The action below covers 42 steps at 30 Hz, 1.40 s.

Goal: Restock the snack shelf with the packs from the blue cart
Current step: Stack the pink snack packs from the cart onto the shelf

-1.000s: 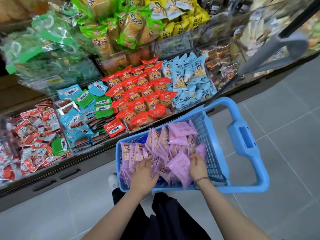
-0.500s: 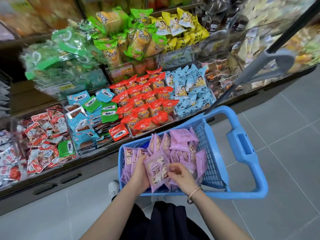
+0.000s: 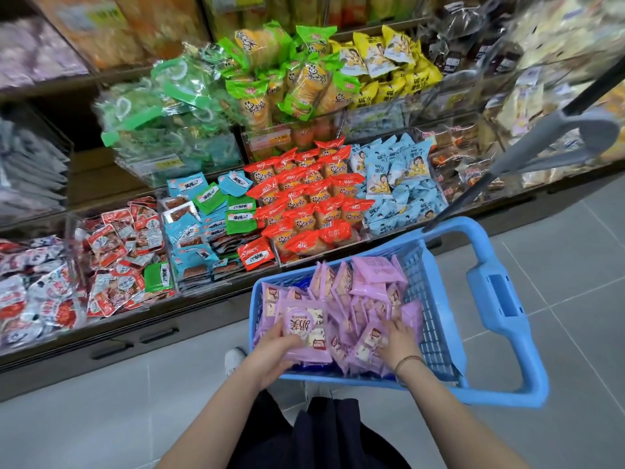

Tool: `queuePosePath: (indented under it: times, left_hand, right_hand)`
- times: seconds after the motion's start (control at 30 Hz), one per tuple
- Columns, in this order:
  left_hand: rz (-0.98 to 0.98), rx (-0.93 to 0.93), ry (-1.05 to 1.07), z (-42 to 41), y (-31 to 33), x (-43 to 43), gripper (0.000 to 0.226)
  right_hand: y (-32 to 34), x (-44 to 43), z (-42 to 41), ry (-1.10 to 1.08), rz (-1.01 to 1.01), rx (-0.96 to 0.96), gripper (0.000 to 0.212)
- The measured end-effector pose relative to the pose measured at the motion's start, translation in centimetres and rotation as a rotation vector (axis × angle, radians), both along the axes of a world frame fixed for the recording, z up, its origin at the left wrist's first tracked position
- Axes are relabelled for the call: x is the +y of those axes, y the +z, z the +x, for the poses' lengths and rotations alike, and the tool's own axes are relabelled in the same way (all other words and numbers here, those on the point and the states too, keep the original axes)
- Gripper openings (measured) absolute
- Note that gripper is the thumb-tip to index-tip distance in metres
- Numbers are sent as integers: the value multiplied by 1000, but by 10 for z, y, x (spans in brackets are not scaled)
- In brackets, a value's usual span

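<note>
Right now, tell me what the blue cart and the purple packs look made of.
Blue cart: probably moulded plastic, smooth and semi-matte; uniform colour, lattice walls, thick rounded handle. Purple packs: likely thin plastic film, slightly glossy; they wrinkle and catch light, with flat sealed edges.

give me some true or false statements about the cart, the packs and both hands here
1. The left hand grips a purple pack above the blue cart. True.
2. The cart is loaded with red packs. False: a pile of purple packs fills it, and the red packs lie on the snack shelf.
3. The right hand rests on the cart's handle. False: it is inside the cart, fingers spread on the pile.
4. A thin bracelet sits on the right wrist. True.
</note>
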<state>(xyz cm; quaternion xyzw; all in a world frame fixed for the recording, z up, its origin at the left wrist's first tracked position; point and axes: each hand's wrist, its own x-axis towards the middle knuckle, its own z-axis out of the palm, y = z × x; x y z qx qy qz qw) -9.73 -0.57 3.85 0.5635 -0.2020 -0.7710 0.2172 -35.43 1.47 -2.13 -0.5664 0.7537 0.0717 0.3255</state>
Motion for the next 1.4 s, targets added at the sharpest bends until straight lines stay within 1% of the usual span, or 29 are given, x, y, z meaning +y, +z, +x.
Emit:
queuePosePath:
  times: [0.07,0.1,0.17,0.23,0.3,0.37,0.43,0.47,0.5,0.53,0.6,0.67,0.73,0.83,0.9,0.97,1.0,1.03,1.07,1.1,1.13,1.2,1.23,1.27,1.3,1.33,1.37,1.4]
  left_hand:
    - [-72,-91,-65,6,5,2,44]
    - [-128,-175,-106,9,7,0,43]
    - [-259,-375,-182,13,10,-4,45]
    - [-370,-519,-186,15,12,-8,46]
    - [-452,-544,-135,17,15,-12,36]
    - [-506,-501,-76,20,16,-16,20]
    - [-521,-485,-49,22,18,-18,6]
    - [-509,-474,-43,23,19,-20,5]
    - [-494,-457,-46,24,19,-22,7]
    - [-478,-451,-66,25,19,-25,12]
    - [-475,-471,-155,26,20,-31,28]
    - [-506,-528,-264,24,23,-38,38]
    - [-547,-627,-388,19,26,-46,40]
    - [-569,-660,-628,4,33,-51,38]
    - [-540,-613,-740,-7,33,-51,38]
    - [-535,-612,-758,-15,32,-49,33]
    - [-507,-605,-700,-17,33,-47,31]
    - [-443,-565,-599,-18,35,-45,32]
    - [-357,-496,-482,-20,36,-43,37]
    - [-285,-447,-387,-21,35,-40,47]
    - [-242,-453,-340,-22,33,-38,57]
    - [-158,-465,-279,-27,31,-35,67]
    - [-93,-411,-219,-28,31,-34,68]
    - [-30,-326,-142,-30,33,-34,69]
    - [17,-232,-61,-31,35,-35,70]
    - [51,-147,12,-31,37,-35,71]
    - [69,-65,69,-32,39,-34,70]
    - [59,8,104,-33,40,-31,66]
  right_hand:
    - [-10,1,-1,29,43,35,83]
    - [-14,2,0,16,44,37,81]
    - [-23,5,0,17,61,25,67]
    - [-31,11,0,44,115,-7,47]
    - [-38,21,-4,49,108,-17,37]
    - [-38,29,-9,84,55,-18,32]
    - [-31,32,-11,54,-22,-140,27]
    - [-25,32,-10,11,-69,-215,21]
    - [-17,30,-8,-32,-115,-289,13]
    - [-6,27,-7,-73,-151,-370,13]
    - [17,17,-6,-132,-187,-556,22]
    - [45,2,-5,-143,-150,-746,15]
    - [69,-14,-5,-114,-57,-867,9]
    - [93,-32,2,2,103,-887,10]
    - [97,-38,12,24,130,-882,16]
    - [94,-40,22,-49,32,-845,24]
    - [92,-40,26,-114,-28,-854,30]
    - [89,-39,30,-184,-71,-893,35]
    - [86,-37,34,-240,-91,-951,40]
    - [83,-35,38,-275,-87,-999,43]
    - [78,-32,44,-300,-72,-1030,46]
    - [72,-26,55,-345,-25,-1065,56]
    - [70,-23,59,-369,11,-1081,64]
    - [68,-21,63,-384,54,-1078,76]
    - [67,-20,65,-390,99,-1051,93]
    - [66,-18,67,-401,133,-1019,112]
    - [66,-18,69,-429,146,-998,126]
    - [66,-19,70,-463,137,-985,131]
